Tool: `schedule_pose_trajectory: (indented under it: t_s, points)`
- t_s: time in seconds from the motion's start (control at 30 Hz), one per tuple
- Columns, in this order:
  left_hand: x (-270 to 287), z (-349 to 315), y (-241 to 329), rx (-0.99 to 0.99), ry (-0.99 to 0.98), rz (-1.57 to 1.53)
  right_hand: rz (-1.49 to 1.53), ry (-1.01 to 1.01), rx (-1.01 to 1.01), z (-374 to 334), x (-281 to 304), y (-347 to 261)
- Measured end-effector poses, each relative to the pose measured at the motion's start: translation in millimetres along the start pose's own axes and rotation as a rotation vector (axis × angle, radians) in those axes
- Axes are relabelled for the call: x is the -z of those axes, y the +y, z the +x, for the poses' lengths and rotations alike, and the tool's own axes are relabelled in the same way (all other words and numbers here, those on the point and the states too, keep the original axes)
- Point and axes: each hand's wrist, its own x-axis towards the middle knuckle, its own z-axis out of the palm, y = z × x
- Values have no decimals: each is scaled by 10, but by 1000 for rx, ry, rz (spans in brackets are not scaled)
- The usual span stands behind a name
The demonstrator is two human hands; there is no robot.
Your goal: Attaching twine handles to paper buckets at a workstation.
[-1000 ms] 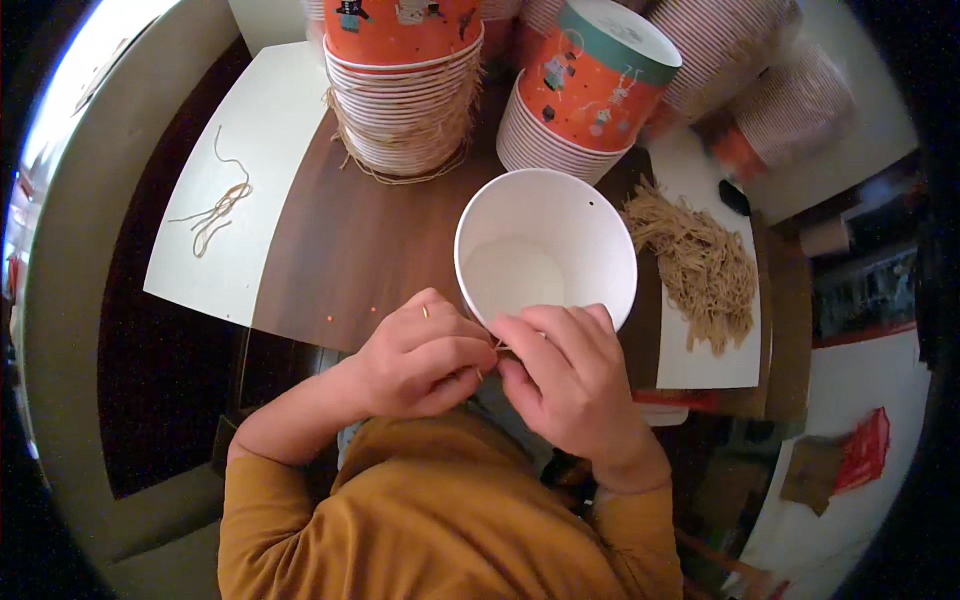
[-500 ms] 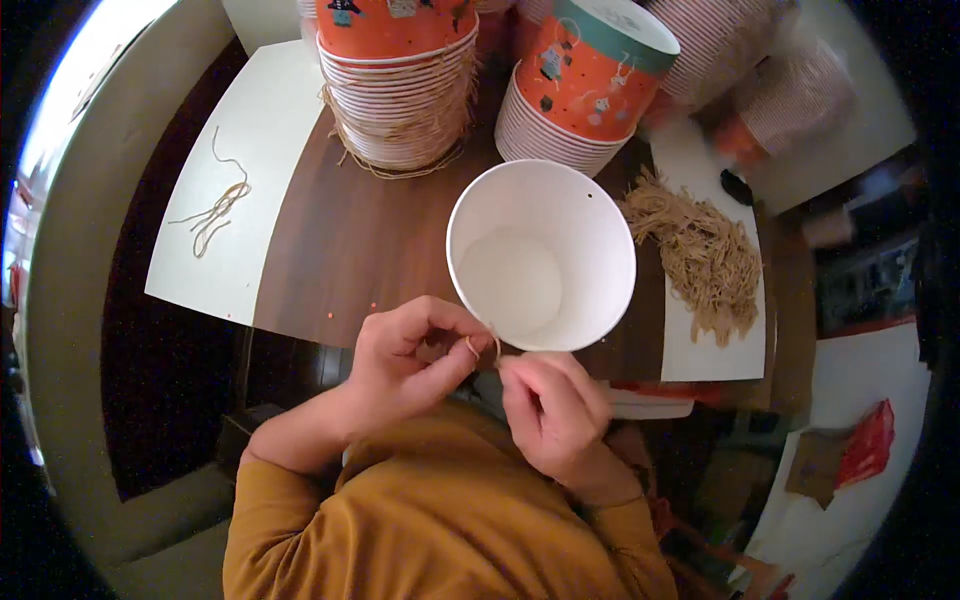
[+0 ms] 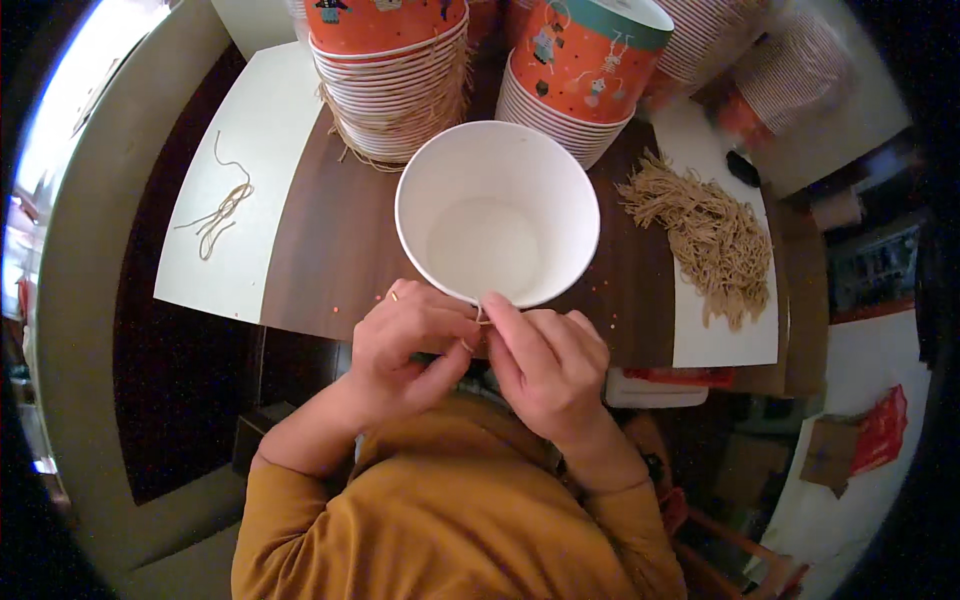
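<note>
At the white bucket, the right hand has risen to the rim beside the left hand, both pinching twine, likely controlling it together.

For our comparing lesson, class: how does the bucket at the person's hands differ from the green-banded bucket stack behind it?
The bucket is single; the stack is several buckets nested together. The bucket's open mouth faces up toward the camera, while the stack is mouth-down, a base on top. The bucket shows its plain white inside; the stack shows a printed orange side with a green band. Both have round white rims.
</note>
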Motion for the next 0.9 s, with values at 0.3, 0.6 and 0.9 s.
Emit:
schedule_pose_trajectory:
  t_s: [0.3, 0.6, 0.9]
  points:
    - [122, 19, -36, 121, -51, -57, 187, 114, 40, 23, -110, 5]
    - [-97, -235, -102, 212, 177, -140, 335, 147, -322, -103, -405, -82]
    - [-148, -292, -121, 429, 331, -350, 491, 266, -254, 16, -402, -54]
